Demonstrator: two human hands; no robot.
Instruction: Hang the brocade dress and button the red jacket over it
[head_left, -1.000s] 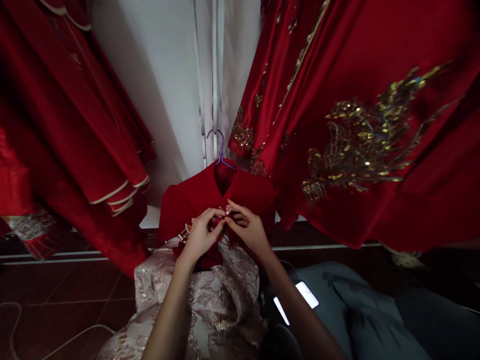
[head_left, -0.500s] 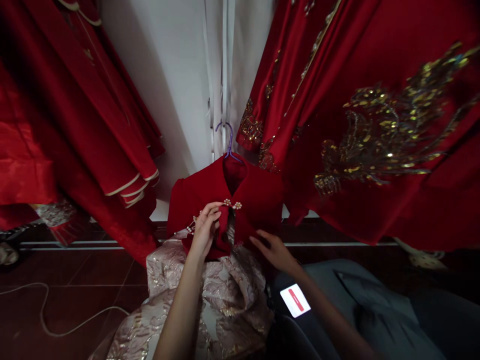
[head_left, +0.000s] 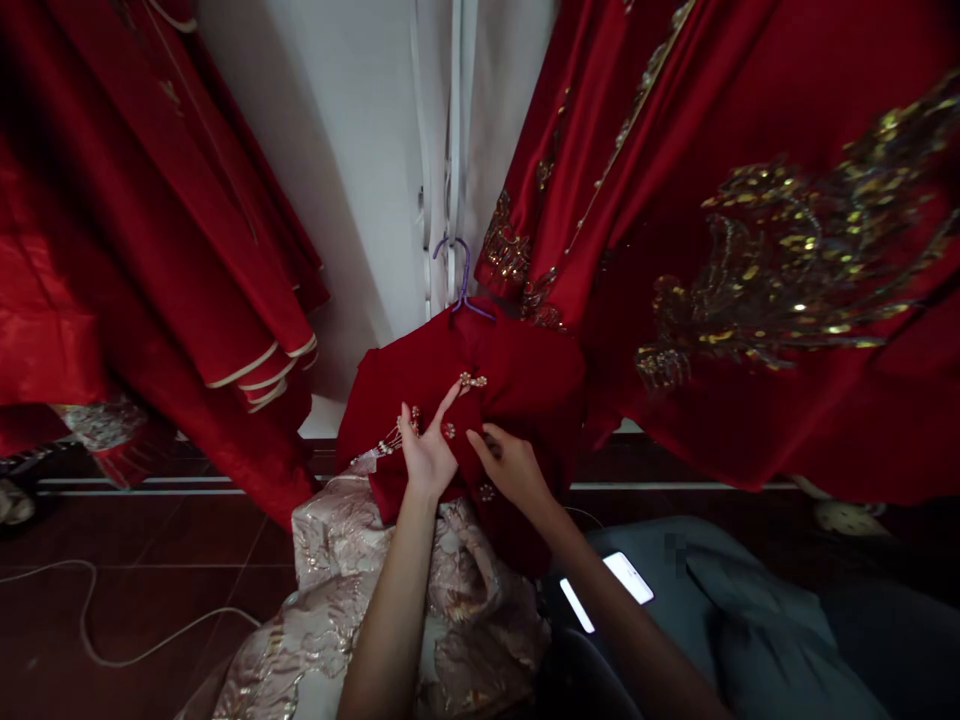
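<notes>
Two hands, our left hand (head_left: 427,455) and right hand (head_left: 516,470), pinch the red jacket (head_left: 525,370); its collar clasp (head_left: 472,380) at twelve o'clock looks fastened, lower clasps (head_left: 486,492) open.

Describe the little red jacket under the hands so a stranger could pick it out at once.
Find the white wall between the hanging red gowns. Low on it, a purple hanger carries a small red jacket, left hand and right hand on its front. Unlike the gowns, it is smaller, closes with pearl clasps and tops a pale brocade skirt.
</notes>
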